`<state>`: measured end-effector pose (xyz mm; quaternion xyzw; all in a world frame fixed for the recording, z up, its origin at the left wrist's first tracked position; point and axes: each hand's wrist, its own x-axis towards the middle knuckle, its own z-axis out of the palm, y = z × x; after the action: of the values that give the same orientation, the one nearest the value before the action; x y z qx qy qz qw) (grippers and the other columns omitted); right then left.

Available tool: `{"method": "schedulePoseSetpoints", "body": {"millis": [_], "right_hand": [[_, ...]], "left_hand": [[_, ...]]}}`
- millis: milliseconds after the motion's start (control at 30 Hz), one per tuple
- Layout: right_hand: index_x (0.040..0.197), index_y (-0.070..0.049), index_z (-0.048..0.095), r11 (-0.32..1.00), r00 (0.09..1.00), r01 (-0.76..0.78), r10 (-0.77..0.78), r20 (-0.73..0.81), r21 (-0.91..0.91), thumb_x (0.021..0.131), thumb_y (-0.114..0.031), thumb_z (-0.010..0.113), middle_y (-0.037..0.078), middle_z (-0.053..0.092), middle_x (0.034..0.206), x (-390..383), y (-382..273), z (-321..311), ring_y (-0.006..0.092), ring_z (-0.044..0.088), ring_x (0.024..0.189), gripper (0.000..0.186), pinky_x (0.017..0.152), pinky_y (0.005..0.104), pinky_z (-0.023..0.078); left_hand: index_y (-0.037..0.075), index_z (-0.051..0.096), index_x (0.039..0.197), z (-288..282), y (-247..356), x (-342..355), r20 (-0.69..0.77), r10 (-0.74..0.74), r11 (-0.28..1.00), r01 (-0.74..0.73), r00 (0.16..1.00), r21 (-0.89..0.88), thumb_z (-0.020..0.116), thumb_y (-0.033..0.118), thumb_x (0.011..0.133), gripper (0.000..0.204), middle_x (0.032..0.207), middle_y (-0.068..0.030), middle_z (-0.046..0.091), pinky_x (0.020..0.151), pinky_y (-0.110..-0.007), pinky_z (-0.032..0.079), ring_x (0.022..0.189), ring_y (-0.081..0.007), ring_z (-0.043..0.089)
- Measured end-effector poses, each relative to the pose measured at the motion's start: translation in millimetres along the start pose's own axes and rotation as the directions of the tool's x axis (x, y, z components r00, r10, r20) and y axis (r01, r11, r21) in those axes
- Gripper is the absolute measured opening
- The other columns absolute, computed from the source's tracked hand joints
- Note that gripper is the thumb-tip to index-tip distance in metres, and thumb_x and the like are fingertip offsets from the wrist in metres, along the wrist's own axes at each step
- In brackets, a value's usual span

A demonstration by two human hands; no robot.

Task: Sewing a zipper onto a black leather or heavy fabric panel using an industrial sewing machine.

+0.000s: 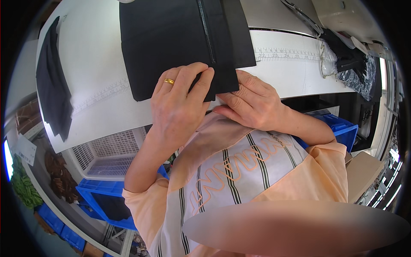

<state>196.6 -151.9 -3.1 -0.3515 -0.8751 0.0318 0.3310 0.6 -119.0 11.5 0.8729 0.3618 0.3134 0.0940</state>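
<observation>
A white worktable spans the upper scene, its edges bowed by the wide lens, with ruler markings across its top and a grey panel toward its far right. Below the table's near left corner are a white slatted basket and a blue crate. Another blue crate sits below the near right edge, near a cardboard box. A bright strip glows at far left; white streaks of light show at far right.
</observation>
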Motion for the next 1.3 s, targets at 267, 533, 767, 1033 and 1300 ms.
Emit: {"method": "schedulePoseSetpoints", "body": {"millis": [267, 533, 767, 1033, 1300], "right_hand": [[0.092, 0.002, 0.067, 1.000, 1.000, 0.000, 0.000, -0.005, 0.006, 0.064, -0.017, 0.078, 0.015, 0.066, 0.093, -1.0, 0.2, -0.5, 0.0303, 0.063, 0.098, 0.036, 0.082, 0.0370, 0.056], [0.089, 0.000, 0.069, 1.000, 1.000, -0.017, 0.017, 0.013, 0.006, 0.063, -0.017, 0.082, 0.014, 0.068, 0.097, -2.3, -0.2, -0.6, 0.0342, 0.065, 0.099, 0.034, 0.081, 0.0384, 0.057], [0.089, 0.000, 0.069, 1.000, 1.000, -0.016, 0.016, 0.005, 0.008, 0.063, -0.017, 0.081, 0.015, 0.068, 0.098, 0.0, -0.8, -1.0, 0.0339, 0.065, 0.098, 0.034, 0.082, 0.0389, 0.057], [0.093, 0.002, 0.066, 1.000, 1.000, -0.005, 0.006, -0.006, 0.011, 0.065, -0.016, 0.079, 0.014, 0.065, 0.092, 0.3, -0.3, -0.3, 0.0297, 0.064, 0.098, 0.036, 0.081, 0.0356, 0.056], [0.093, 0.002, 0.067, 1.000, 1.000, 0.000, 0.000, -0.008, 0.008, 0.065, -0.016, 0.079, 0.013, 0.065, 0.092, 0.9, -0.6, -1.0, 0.0291, 0.064, 0.097, 0.036, 0.080, 0.0358, 0.057]], "left_hand": [[-0.002, 0.068, 0.099, 0.4, 1.9, 0.9, -0.004, -0.002, 1.000, 0.002, 1.000, -0.005, 0.071, 0.002, 0.053, 0.046, 0.104, -0.0077, 0.063, 0.073, -0.032, 0.053, 0.089, -0.0241, 0.062], [-0.002, 0.068, 0.100, -2.7, 2.6, 1.8, 0.036, -0.010, 1.000, 0.011, 0.999, -0.028, 0.072, 0.003, 0.052, 0.048, 0.105, -0.0077, 0.063, 0.074, -0.032, 0.053, 0.090, -0.0240, 0.062], [0.000, 0.069, 0.104, -5.0, 2.4, 1.8, 0.050, -0.014, 1.000, 0.015, 0.999, -0.012, 0.067, -0.004, 0.056, 0.048, 0.107, -0.0074, 0.066, 0.074, -0.032, 0.053, 0.086, -0.0247, 0.064], [-0.001, 0.068, 0.100, -4.0, 2.1, 1.5, 0.063, 0.000, 1.000, -0.001, 0.998, 0.010, 0.073, 0.004, 0.053, 0.047, 0.107, -0.0071, 0.063, 0.081, -0.035, 0.052, 0.092, -0.0238, 0.062], [-0.002, 0.067, 0.099, -2.9, 1.6, 1.1, 0.043, 0.016, 1.000, -0.017, 0.999, 0.015, 0.072, 0.004, 0.054, 0.046, 0.108, -0.0078, 0.063, 0.080, -0.034, 0.052, 0.091, -0.0241, 0.062]]}}
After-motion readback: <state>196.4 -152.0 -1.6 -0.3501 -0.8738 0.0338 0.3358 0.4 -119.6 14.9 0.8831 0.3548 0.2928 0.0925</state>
